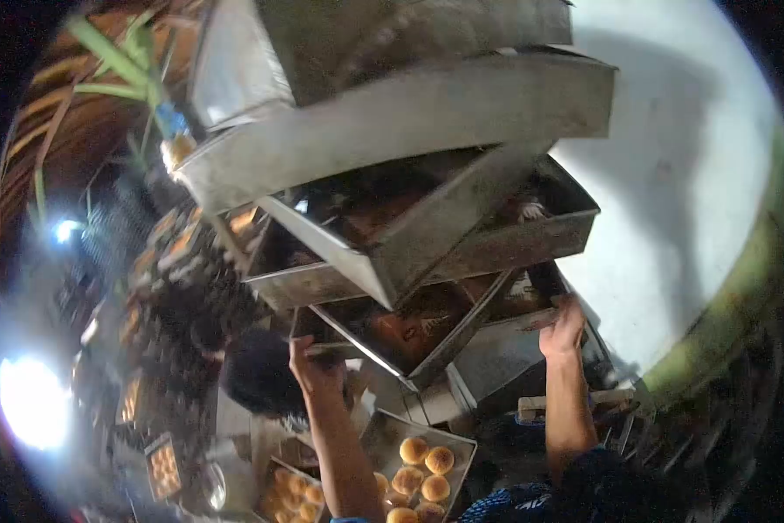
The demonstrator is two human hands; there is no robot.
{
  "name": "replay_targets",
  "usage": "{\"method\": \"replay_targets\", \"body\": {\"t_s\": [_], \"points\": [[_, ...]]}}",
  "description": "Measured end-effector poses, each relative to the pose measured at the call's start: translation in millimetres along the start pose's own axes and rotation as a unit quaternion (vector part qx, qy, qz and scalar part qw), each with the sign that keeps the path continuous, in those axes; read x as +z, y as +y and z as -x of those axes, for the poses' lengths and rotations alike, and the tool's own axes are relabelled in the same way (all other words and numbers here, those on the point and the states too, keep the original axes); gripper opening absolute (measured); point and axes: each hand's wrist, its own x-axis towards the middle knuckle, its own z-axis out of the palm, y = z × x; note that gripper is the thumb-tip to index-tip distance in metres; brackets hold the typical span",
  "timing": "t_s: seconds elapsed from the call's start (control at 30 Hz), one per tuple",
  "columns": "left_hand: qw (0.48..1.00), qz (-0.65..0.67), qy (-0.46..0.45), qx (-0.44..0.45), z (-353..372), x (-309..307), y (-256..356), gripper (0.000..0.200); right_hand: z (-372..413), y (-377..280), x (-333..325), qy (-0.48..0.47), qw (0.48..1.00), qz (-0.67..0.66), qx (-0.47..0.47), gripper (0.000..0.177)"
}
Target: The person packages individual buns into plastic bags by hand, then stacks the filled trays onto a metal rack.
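A tall stack of deep metal baking trays (400,113) rises in front of me, its pans laid crosswise at differing angles. My left hand (316,370) is closed on the near left edge of a low baking tray (332,347) in the stack. At the right side, my right hand (563,326) is wrapped round the stack's lower right edge, its fingers partly hidden. The insides of the lower trays look dark and brownish. Beneath my forearms, a metal tray (463,443) holds several round golden buns (438,460).
Another person's dark-haired head (261,373) is close to my left hand. More buns lie in a second tray (268,497) and a small tray (151,447) at lower left. A white wall (714,157) stands right; a bright light (33,403) glares left. Green stalks (117,61) hang upper left.
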Motion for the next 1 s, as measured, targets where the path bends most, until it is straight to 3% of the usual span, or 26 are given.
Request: {"method": "replay_targets", "body": {"t_s": [0.07, 0.1, 0.13, 0.17, 0.2, 0.27, 0.3, 0.33, 0.43, 0.5, 0.53, 0.7, 0.8, 0.83, 0.87, 0.9, 0.93, 0.97, 1.0], "points": [[0.998, 0.014, -0.052, 0.024, 21, 32, 30, 0.026, 51, -54, 46, -0.086, 0.996, 0.013, -0.029, 0.016], [0.999, -0.031, -0.017, 0.021, 20, 26, 41, 0.028, 90, -88, 67, -0.134, 0.989, 0.055, -0.032, 0.014], [0.996, 0.005, -0.067, 0.065, 36, 40, 50, 0.034, 96, -101, 74, -0.040, 0.997, 0.037, -0.046, 0.010], [0.992, 0.039, -0.119, 0.019, 38, 42, 66, 0.040, 112, -116, 81, -0.058, 0.994, 0.022, -0.094, 0.010], [0.996, 0.015, -0.088, -0.003, 40, 41, 75, 0.039, 125, -130, 78, -0.056, 0.994, 0.020, -0.095, 0.011], [0.994, -0.021, -0.097, 0.048, 82, 70, 100, 0.034, 161, -165, 84, -0.139, 0.982, 0.019, -0.127, 0.013], [0.991, 0.008, -0.130, -0.031, 73, 65, 113, 0.033, 186, -183, 90, -0.180, 0.975, 0.060, -0.120, 0.016], [0.987, -0.077, -0.137, 0.013, 107, 82, 130, 0.033, 200, -195, 95, -0.174, 0.975, 0.072, -0.120, 0.020], [0.982, -0.095, -0.165, 0.001, 167, 103, 166, 0.036, 276, -239, 112, -0.099, 0.971, 0.115, -0.186, 0.027], [0.954, -0.052, -0.286, -0.071, 117, 85, 176, 0.036, 313, -269, 118, -0.107, 0.970, 0.139, -0.166, 0.032], [0.972, -0.058, -0.212, -0.079, 158, 97, 178, 0.030, 318, -281, 110, -0.110, 0.966, 0.147, -0.181, 0.035], [0.944, -0.032, -0.310, -0.110, 217, 112, 187, 0.030, 401, -327, 94, -0.052, 0.942, 0.188, -0.274, 0.043], [0.912, -0.033, -0.386, -0.135, 198, 136, 189, 0.027, 429, -368, 100, -0.055, 0.932, 0.211, -0.290, 0.042], [0.939, -0.018, -0.322, -0.118, 251, 147, 192, 0.032, 449, -374, 99, -0.027, 0.925, 0.214, -0.312, 0.042], [0.930, -0.001, -0.323, -0.174, 258, 155, 192, 0.035, 444, -393, 89, -0.011, 0.929, 0.201, -0.311, 0.043], [0.918, 0.016, -0.324, -0.228, 263, 162, 189, 0.038, 420, -418, 68, -0.144, 0.936, 0.168, -0.272, 0.040], [0.902, -0.011, -0.385, -0.197, 267, 168, 183, 0.042, 438, -425, 67, -0.121, 0.933, 0.164, -0.296, 0.041], [0.914, -0.017, -0.358, -0.192, 279, 177, 174, 0.040, 458, -429, 62, -0.095, 0.930, 0.158, -0.319, 0.041], [0.903, -0.009, -0.383, -0.195, 289, 185, 165, 0.040, 471, -433, 51, -0.069, 0.870, 0.263, -0.412, 0.040]]}}
